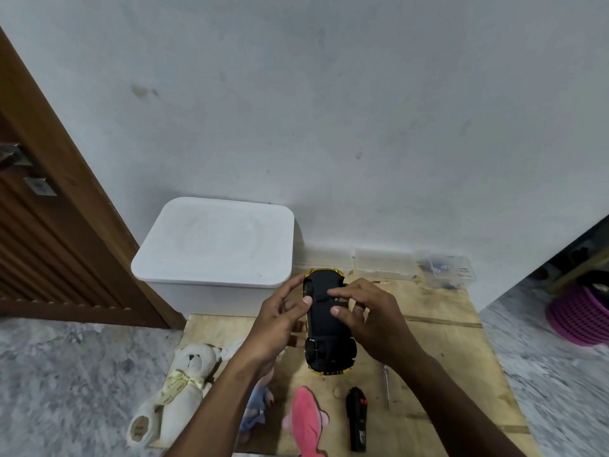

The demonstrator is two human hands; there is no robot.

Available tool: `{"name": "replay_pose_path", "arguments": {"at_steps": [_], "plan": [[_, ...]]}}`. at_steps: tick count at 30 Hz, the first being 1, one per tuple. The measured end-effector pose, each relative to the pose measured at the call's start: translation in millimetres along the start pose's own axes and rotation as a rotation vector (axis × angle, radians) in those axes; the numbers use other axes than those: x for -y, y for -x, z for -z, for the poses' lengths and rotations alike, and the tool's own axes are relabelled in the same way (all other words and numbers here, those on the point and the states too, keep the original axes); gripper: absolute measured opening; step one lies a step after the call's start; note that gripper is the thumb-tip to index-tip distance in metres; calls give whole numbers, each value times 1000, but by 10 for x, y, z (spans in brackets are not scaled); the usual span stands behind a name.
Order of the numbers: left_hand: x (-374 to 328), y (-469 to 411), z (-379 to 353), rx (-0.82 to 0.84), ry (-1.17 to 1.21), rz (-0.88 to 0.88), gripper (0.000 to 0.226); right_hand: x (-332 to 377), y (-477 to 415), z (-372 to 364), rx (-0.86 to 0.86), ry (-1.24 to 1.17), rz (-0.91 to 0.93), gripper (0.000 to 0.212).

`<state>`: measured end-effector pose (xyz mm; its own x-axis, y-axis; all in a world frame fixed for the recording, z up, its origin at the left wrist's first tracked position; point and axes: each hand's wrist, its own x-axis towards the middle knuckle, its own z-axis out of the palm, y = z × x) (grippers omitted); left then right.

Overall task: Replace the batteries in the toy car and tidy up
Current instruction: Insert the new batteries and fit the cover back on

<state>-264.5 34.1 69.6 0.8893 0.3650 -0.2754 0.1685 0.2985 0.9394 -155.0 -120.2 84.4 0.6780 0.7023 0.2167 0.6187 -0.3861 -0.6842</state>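
A white bin (214, 242) stands beyond the fingers, against the wall. Under them lies a wooden board (445, 341). A teddy (178, 380) rests below and left of the left hand (280, 321), which grips the car (324, 324) from its left side, fingers curled round the edge, thumb on the black underside. The car is held belly-up above the board. The right hand (372, 321) pinches at the middle of the underside with bent forefinger and thumb close together. Nearer than the fingers lie a remote (356, 420) and, just right of it, a screwdriver (386, 385).
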Motion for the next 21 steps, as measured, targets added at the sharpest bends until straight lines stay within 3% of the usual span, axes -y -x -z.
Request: {"name": "replay_pose_path", "arguments": {"at_steps": [10,15,21], "plan": [[-22,29,-6,-23,-8,-25,38,52,130,-134,-176,-15,-139,30],[2,58,-16,-15,-18,-33,39,-4,109,-143,-194,-175,-237,14],[6,56,-27,-6,-24,-32,38,-43,102,-152,-185,-227,-296,15]]}}
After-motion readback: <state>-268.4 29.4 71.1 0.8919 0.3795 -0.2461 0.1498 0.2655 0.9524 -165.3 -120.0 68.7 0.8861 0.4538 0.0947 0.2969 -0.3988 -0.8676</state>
